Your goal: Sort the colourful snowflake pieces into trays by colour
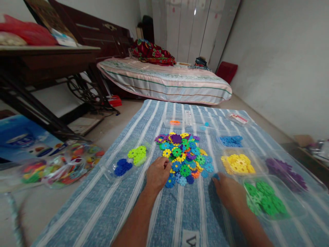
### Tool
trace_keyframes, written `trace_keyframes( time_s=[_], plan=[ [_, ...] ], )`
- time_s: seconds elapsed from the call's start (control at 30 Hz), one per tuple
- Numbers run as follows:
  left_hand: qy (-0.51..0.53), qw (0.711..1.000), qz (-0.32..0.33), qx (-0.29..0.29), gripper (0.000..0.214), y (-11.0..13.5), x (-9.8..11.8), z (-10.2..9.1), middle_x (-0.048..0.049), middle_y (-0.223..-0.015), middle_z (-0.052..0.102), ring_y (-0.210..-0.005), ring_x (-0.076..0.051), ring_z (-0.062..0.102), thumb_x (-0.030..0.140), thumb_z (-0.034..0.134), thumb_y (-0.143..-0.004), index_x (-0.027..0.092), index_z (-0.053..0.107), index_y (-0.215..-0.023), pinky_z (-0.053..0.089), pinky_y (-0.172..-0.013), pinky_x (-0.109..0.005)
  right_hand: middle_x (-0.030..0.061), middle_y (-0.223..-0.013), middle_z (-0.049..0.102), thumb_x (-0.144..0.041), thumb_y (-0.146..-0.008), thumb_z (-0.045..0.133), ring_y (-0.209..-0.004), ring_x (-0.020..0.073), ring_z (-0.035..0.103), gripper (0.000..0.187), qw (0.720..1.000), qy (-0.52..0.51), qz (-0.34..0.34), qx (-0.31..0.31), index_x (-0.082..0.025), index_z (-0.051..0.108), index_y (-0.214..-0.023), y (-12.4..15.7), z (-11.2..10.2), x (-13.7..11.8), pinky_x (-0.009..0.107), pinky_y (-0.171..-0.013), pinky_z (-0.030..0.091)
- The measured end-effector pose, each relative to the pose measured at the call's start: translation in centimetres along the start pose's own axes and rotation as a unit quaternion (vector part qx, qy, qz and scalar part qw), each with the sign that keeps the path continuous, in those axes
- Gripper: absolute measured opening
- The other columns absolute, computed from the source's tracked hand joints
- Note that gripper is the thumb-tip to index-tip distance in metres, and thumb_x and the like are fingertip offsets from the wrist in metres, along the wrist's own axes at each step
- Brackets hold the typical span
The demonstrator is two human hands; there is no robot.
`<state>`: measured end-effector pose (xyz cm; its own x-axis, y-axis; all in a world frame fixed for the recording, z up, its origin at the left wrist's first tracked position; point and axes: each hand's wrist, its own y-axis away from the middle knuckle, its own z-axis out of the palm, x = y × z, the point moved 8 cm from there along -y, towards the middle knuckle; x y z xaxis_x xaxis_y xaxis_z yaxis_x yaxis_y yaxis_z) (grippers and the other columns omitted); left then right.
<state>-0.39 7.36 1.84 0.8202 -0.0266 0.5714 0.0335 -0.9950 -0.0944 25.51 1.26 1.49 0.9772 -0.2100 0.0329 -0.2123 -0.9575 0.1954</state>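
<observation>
A mixed pile of flower-shaped plastic discs [185, 151] lies in the middle of the striped cloth. At its near left edge is my left hand [158, 171], fingers curled together; whatever they may hold is hidden. To the right of the pile, my right hand [230, 192] pinches a blue disc [216, 176] that is mostly covered by the fingers. Beyond that hand sits a clear tub of yellow discs [238, 164]. Green discs [266, 197] fill another tub beside my right wrist, with purple discs [286, 174] in one farther right.
Blue discs [230, 141] occupy a tub at the back right. On the left, a clear tray holds dark blue discs [123, 167] and lime discs [137, 155]. Orange discs [175, 122] lie in a far tub. Bags of colourful pieces [64, 168] rest left of the table.
</observation>
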Motion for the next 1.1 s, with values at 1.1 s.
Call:
trace_keyframes(
  time_s=[1.1],
  plan=[
    [-0.016, 1.000, 0.011, -0.007, 0.013, 0.0, 0.4, -0.1, -0.0003, -0.080, 0.062, -0.074, -0.012, 0.056, 0.027, 0.048, -0.080, 0.019, 0.058, -0.077, 0.038, -0.067, -0.022, 0.0065, -0.077, 0.069, -0.041, -0.090, 0.036, -0.069, 0.0207, 0.066, 0.030, 0.992, 0.009, -0.109, 0.063, -0.021, 0.058, -0.091, 0.1, -0.6, -4.0, 0.024, -0.051, 0.034]
  ],
)
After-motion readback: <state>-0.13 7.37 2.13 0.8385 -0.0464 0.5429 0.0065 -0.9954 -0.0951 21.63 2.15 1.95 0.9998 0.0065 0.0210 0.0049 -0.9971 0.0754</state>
